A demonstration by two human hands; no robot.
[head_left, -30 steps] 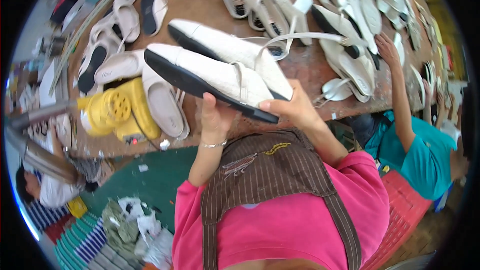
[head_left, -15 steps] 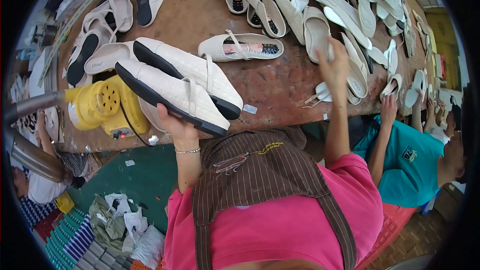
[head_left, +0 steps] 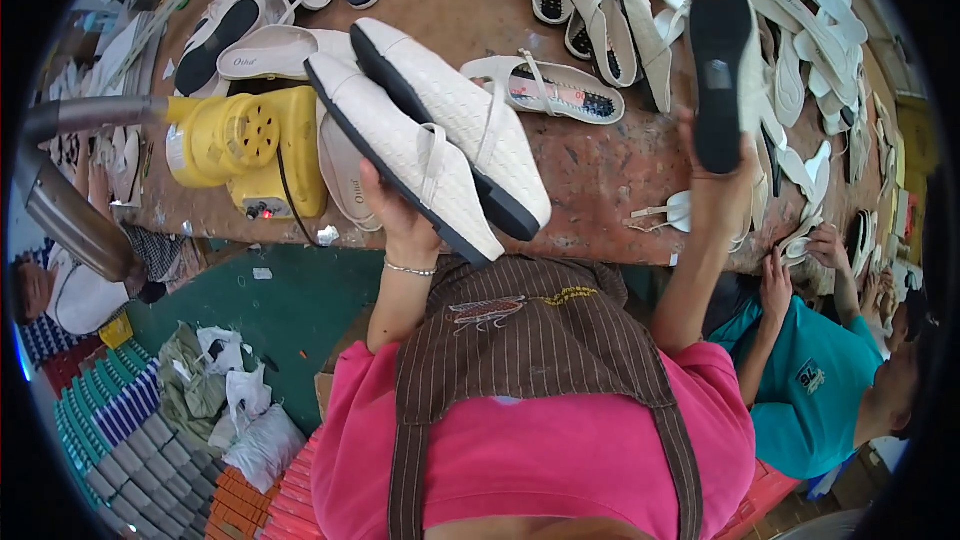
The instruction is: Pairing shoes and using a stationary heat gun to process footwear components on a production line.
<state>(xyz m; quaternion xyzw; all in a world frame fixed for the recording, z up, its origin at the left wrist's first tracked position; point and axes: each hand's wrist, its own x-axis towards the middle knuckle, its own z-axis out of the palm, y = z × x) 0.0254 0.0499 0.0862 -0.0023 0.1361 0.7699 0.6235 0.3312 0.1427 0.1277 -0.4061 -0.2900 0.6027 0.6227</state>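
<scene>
My left hand (head_left: 405,220) is closed around two cream flat shoes (head_left: 390,135) with black soles and a thin strap over each. They lie side by side above the table's near edge, toes pointing far left. At the right, my right hand (head_left: 722,185) grips the end of another cream shoe (head_left: 750,70), raised with its black sole turned into view. Between them on the table rests a cream strap shoe (head_left: 555,88), its patterned lining visible. A small cream strap piece (head_left: 677,211) lies near my right wrist.
A yellow machine with a metal pipe (head_left: 100,112) stands left on the brown table (head_left: 590,175). More shoes lie at the far left, and insoles (head_left: 788,80) are heaped far right. A co-worker in teal (head_left: 815,380) handles a shoe at the right.
My right hand has picked up a cream shoe from the table and turned its sole into view. My left hand still holds the pair. The whole view has shifted somewhat.
</scene>
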